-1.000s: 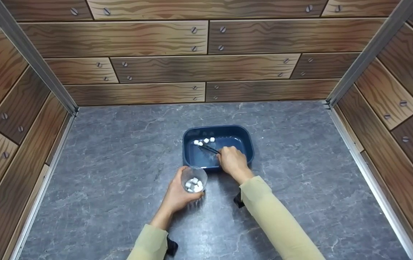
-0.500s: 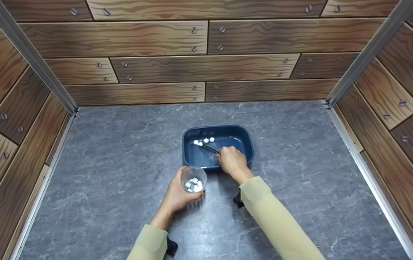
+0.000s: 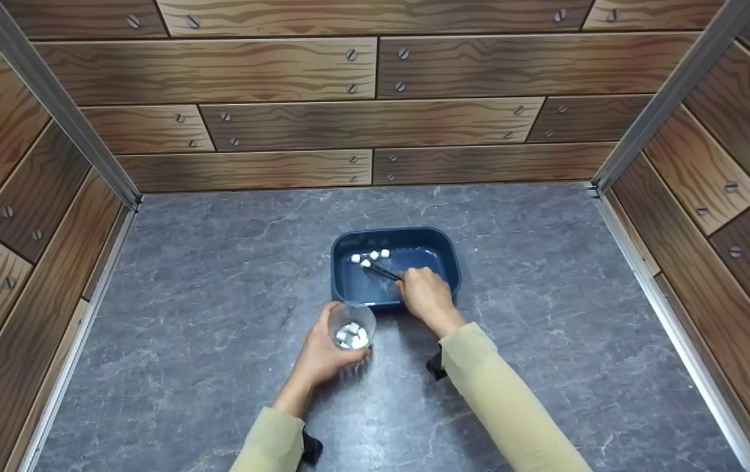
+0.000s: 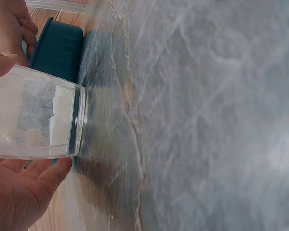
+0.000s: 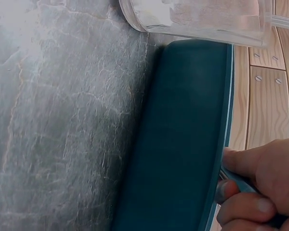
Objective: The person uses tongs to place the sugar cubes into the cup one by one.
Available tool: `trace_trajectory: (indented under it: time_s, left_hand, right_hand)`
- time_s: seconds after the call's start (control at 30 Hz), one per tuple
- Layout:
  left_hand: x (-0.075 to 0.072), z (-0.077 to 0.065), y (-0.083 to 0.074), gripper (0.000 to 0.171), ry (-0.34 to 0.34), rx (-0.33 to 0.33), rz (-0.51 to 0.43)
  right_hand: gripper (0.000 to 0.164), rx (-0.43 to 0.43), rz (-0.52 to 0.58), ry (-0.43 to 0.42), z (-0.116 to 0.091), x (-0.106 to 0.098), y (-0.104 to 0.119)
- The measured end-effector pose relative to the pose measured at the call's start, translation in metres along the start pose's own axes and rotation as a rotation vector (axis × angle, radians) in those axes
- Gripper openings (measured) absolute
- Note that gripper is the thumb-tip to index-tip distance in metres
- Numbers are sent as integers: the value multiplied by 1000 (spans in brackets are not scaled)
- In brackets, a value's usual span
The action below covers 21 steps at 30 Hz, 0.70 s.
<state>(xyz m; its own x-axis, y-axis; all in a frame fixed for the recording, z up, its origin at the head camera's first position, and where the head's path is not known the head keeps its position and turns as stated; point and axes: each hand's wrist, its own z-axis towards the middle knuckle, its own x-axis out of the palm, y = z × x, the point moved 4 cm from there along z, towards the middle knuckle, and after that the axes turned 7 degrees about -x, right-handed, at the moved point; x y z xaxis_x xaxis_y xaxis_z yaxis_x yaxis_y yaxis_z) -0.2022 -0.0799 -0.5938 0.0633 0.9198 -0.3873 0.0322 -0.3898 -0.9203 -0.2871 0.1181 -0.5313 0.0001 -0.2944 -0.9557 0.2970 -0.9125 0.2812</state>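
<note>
Dark tweezers jut from a person's right hand, thumb and fingers pinched round the shaft, their long axis running diagonally across a navy rectangular tray, tip pointing toward its far left. At that tip sits a small white cube; whether the prongs clasp it cannot be told. Three more white cubes lie just beyond, near the far left side of the tray, which stretches lengthwise from left to right. By its near left corner, the left hand curls thumb and fingers round a clear cup, mouth up, with white pieces inside. Beneath spreads a gray marbled tabletop, backed by a wood-plank-patterned wall.
</note>
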Motion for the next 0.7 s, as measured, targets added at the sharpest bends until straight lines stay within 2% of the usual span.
trace_trajectory:
  time_s: [0.23,0.43,0.7]
  left_hand:
    - [0,0,-1,99,-6,10,2]
    - [0,0,-1,99,-4,14,-5]
    - [0,0,1,98,-1,10,-3]
  right_hand:
    - [20,-25,16,-18,-11,-4,-5]
    - [17,-35,72,-27,-21,-8,-8]
    - [15,-5,151,-29,-34,-17,-13]
